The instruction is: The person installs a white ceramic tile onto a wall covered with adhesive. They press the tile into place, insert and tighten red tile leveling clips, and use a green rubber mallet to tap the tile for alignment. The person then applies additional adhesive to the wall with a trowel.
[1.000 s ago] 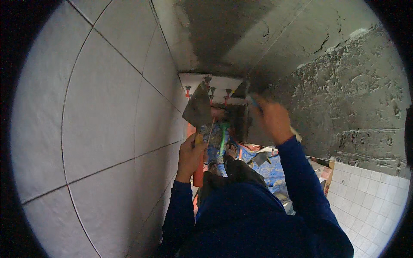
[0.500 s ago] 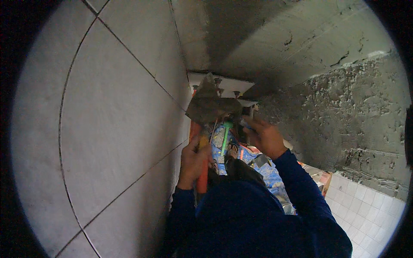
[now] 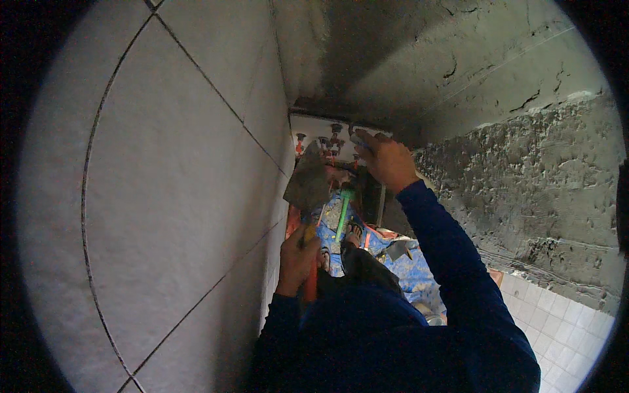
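Now my right hand [image 3: 391, 162] is reaching forward and up to the pale panel [image 3: 311, 123] at the far end, where half a second ago it was hanging lower, with a dark blade crossing in front of the trowel [image 3: 308, 180]. That crossing is gone, so the trowel's grey blade is showing plainly again, and I am judging that the work is shifting from the trowel to the panel's far edge, beneath the grey wall [image 3: 400, 59].

My right fingers are bending around a small tool [image 3: 357, 139], bluish where it is showing; my hand is hiding most of it, and I cannot tell whether its tip is touching the panel or the wall.

My left hand [image 3: 298, 259] is staying low and closed, clamping the trowel by its yellowish handle. The blade is pointing away from me, standing between the large-tiled wall [image 3: 183, 164] on my left and my right hand. An orange-red thing [image 3: 310, 283] is showing just below my left hand; whether I am gripping that too, I cannot tell.

Dark knobs [image 3: 336, 128] are standing on the panel, and a green mallet [image 3: 343, 213] is lying beyond my feet.
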The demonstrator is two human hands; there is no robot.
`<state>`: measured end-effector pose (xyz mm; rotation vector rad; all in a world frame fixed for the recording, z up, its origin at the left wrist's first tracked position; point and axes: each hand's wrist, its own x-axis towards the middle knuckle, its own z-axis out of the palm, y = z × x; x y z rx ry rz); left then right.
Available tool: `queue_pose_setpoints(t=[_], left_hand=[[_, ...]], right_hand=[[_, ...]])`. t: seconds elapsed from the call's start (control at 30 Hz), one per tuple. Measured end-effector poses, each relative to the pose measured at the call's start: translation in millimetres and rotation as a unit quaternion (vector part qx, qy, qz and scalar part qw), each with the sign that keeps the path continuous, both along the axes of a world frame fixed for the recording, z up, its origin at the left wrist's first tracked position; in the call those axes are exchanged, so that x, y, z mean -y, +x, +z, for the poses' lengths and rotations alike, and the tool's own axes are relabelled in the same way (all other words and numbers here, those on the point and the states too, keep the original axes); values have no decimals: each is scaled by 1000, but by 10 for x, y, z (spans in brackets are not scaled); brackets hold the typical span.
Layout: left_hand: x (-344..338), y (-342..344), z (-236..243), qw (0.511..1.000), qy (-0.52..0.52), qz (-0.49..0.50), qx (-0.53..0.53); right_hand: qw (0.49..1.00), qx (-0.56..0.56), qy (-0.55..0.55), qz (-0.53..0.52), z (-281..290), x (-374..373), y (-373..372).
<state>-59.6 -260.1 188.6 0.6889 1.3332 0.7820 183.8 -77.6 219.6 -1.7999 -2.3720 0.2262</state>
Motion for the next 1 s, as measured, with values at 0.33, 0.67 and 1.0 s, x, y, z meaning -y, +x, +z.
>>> queue_pose_setpoints(t=[0.33,0.67,1.0], left_hand=[[23,-8,-22,999,-7,5,33],[30,-18,9,1000,-5,-29,-2],[-17,-3,67,998,-25,-10,-52]], right_hand=[[998,44,-30,29,-152,-217,-100],[985,133,-101,33,360,-511,-313],[986,125,-103,-49,788,3,116]])
